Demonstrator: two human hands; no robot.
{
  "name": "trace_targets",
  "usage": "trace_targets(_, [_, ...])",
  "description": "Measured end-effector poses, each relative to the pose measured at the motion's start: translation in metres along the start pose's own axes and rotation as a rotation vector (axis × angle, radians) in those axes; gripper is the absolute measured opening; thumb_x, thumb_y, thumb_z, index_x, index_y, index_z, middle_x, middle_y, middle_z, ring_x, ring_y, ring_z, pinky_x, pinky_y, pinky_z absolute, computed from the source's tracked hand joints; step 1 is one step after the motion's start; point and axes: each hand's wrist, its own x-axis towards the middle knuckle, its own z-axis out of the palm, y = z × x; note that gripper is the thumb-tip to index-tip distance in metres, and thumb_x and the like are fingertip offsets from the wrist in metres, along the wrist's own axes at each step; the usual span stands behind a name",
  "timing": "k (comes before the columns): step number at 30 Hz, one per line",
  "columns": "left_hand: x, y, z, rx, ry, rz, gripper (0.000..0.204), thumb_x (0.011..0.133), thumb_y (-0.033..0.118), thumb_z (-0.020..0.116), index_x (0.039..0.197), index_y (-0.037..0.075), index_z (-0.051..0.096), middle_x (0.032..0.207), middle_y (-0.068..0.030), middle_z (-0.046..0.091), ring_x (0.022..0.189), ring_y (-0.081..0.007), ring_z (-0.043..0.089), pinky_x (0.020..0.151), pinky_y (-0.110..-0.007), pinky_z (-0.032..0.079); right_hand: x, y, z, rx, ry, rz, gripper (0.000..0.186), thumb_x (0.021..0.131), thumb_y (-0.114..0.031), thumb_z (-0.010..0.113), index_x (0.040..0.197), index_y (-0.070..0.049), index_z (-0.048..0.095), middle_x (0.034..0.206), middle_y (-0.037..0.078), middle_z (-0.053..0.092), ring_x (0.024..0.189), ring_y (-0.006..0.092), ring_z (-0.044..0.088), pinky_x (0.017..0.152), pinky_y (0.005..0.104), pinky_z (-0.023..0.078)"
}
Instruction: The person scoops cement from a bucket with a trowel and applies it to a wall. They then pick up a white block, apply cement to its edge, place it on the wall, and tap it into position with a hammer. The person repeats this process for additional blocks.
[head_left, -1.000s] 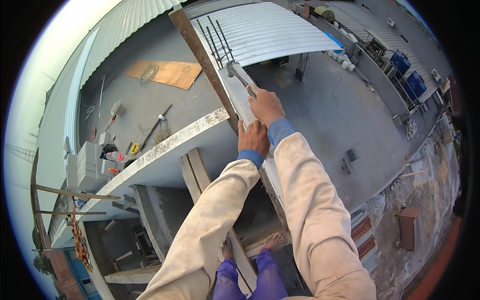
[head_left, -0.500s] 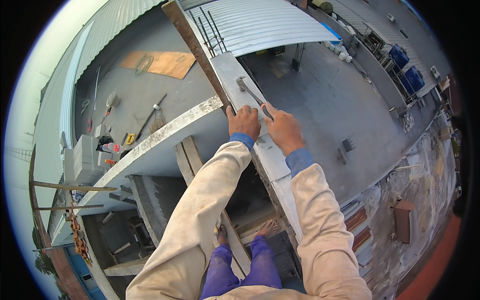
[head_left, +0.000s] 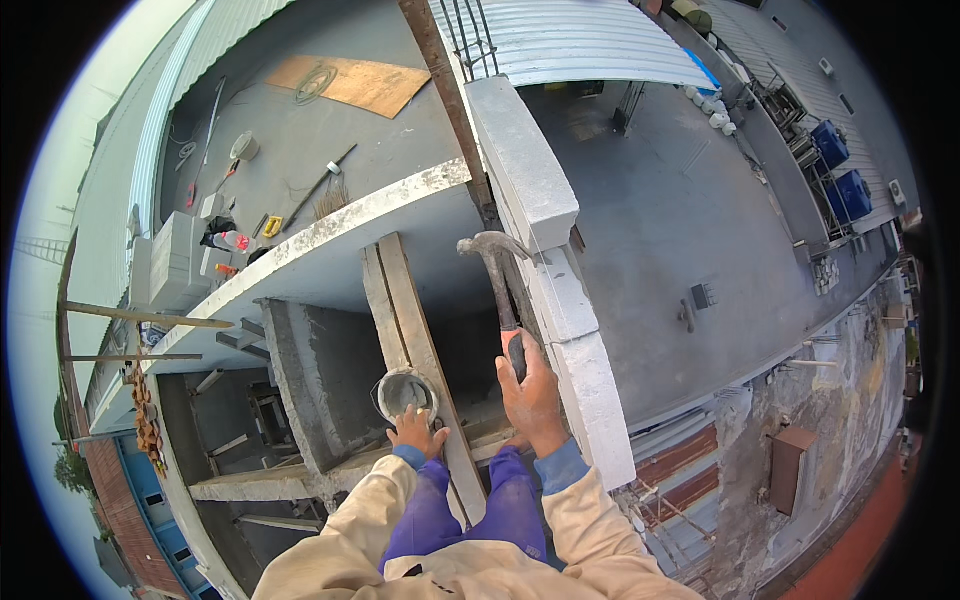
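My right hand point(head_left: 533, 397) is wrapped round the black and orange grip of a claw hammer point(head_left: 500, 270), whose metal head points up and away from me beside the wall. My left hand point(head_left: 417, 432), fingers spread, is low over the near rim of a small grey bucket point(head_left: 407, 388); whether it touches the rim I cannot tell. The bucket sits on wooden planks point(head_left: 398, 300) with a grey lump or tool in it. Right of the hammer runs a wall of white blocks point(head_left: 562, 300), with one larger block point(head_left: 520, 160) on top at its far end.
My feet stand on narrow planks, with deep openings below on the left. A rusty metal post point(head_left: 450, 90) and rebar point(head_left: 470, 40) rise at the wall's far end. Plywood point(head_left: 350, 82), a broom point(head_left: 331, 198) and a yellow-handled tool point(head_left: 272, 227) lie on the left slab.
Both hands have drawn back from the far block toward me. The left hand has gone down to the bucket, while the right has brought the hammer nearer, left of the wall.
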Motion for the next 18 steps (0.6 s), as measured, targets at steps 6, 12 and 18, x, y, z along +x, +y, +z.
trace_targets(6, [-0.123,-0.145,0.130,-0.242,-0.611,-0.501,0.128,0.078,0.083,0.068,0.167,0.005,0.019,0.167,-0.0297,0.029,0.154,-0.0459,0.031,0.125,-0.052,0.030,-0.153,0.111,0.053,-0.122,-0.486,0.847,0.050,0.099,-0.029,0.065,0.142,-0.004,0.058,0.106,0.025,0.075,0.095,0.0418,0.075,0.083,0.0462,0.059])
trace_targets(12, [-0.104,-0.149,0.145,-0.100,-0.678,-0.470,0.135,0.072,0.077,0.078,0.166,0.002,0.015,0.162,-0.0325,0.035,0.145,-0.0471,0.045,0.119,-0.047,0.042,-0.206,0.197,0.089,-0.379,-0.596,1.021,0.046,0.102,-0.035,0.061,0.137,-0.006,0.063,0.095,0.023,0.076,0.077,0.0353,0.076,0.068,0.0466,0.060])
trace_targets(18, [-0.089,-0.154,0.165,-0.218,-0.581,-0.599,0.122,0.073,0.057,0.088,0.163,0.003,0.024,0.154,-0.0286,0.046,0.131,-0.0472,0.059,0.108,-0.050,0.052,-0.121,0.302,0.185,-0.702,-0.661,0.577,0.049,0.103,-0.032,0.057,0.147,-0.009,0.057,0.104,0.025,0.075,0.095,0.0393,0.075,0.086,0.0495,0.058])
